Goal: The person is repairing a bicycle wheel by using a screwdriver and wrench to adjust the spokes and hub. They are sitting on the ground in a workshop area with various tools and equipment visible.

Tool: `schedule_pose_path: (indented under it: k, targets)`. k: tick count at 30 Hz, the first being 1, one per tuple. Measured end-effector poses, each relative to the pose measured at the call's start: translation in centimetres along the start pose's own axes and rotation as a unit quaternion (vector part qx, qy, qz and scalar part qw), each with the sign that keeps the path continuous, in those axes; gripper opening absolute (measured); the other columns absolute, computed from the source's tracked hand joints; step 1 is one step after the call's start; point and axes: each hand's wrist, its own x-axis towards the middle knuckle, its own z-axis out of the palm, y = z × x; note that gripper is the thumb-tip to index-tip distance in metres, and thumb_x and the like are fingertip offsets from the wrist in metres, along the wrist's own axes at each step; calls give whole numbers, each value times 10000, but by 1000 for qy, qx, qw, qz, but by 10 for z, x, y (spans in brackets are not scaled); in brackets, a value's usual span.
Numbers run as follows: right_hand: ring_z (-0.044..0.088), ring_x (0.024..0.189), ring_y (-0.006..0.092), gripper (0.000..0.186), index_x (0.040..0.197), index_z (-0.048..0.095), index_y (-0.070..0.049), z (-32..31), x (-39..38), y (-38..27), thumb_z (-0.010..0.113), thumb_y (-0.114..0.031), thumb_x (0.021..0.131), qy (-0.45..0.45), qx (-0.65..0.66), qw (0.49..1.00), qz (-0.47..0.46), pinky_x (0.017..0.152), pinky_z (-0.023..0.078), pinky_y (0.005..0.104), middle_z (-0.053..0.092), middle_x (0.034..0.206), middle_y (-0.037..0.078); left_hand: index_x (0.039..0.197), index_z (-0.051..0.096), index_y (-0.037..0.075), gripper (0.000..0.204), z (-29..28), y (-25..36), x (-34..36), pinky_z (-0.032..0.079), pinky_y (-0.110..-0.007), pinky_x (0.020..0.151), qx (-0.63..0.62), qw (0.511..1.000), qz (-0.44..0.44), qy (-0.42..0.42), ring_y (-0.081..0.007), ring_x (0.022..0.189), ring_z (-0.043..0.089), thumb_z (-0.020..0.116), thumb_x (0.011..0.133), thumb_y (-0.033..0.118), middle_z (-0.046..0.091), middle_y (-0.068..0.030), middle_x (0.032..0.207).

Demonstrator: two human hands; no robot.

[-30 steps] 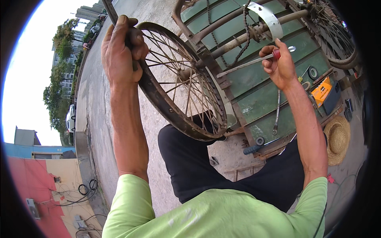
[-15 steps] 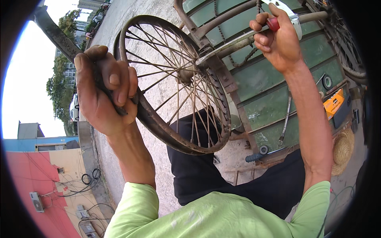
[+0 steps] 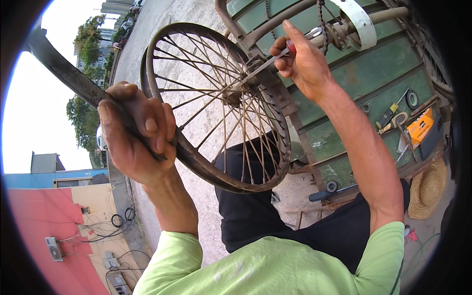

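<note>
My left hand (image 3: 140,130) is closed round a dark, curved band that looks like a tyre (image 3: 66,73), rising toward the upper left. Its knuckles are close to the rim of a rusty spoked wheel (image 3: 231,184), which stands in the middle, mounted on a metal frame. In my right hand (image 3: 309,69) is a long, thin metal tool (image 3: 263,68) with a red part inside the fingers; its exact kind is unclear. The tool's far end lies near the wheel hub (image 3: 232,96). Beside that hand are an axle with a chain (image 3: 322,24) and a white curved guard (image 3: 361,22).
On the green slatted panel (image 3: 339,118) at the right lie a screwdriver (image 3: 388,115), a black roll (image 3: 412,99) and an orange box (image 3: 420,128). A straw hat (image 3: 427,189) is at the lower right. A blue-gripped bar (image 3: 324,195) lies near my knee.
My right hand has moved left and down, toward the wheel, with the metal tool. The left hand, still on the tyre, has shifted slightly down. The chain and axle behind my right hand show more.
</note>
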Motion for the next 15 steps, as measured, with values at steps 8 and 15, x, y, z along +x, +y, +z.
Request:
schedule_pose_path:
  k: [8,15]
  targets:
    - [628,669,80,323,1047,635,-26,-10,18,13,647,-349,1034,-25,-125,988,-91,558,497,244,657,944,64,1210,543,-86,448,-1,8,5,291,-211,375,6,997,-67,-29,-51,377,324,298,1150,284,515,-39,674]
    - [645,546,134,350,896,686,6,0,18,22,652,-322,1011,24,-187,970,-150,510,536,283,686,643,88,1176,558,-96,402,9,17,15,264,-201,356,109,985,-131,-34,-35,360,316,405,1126,272,501,-35,608]
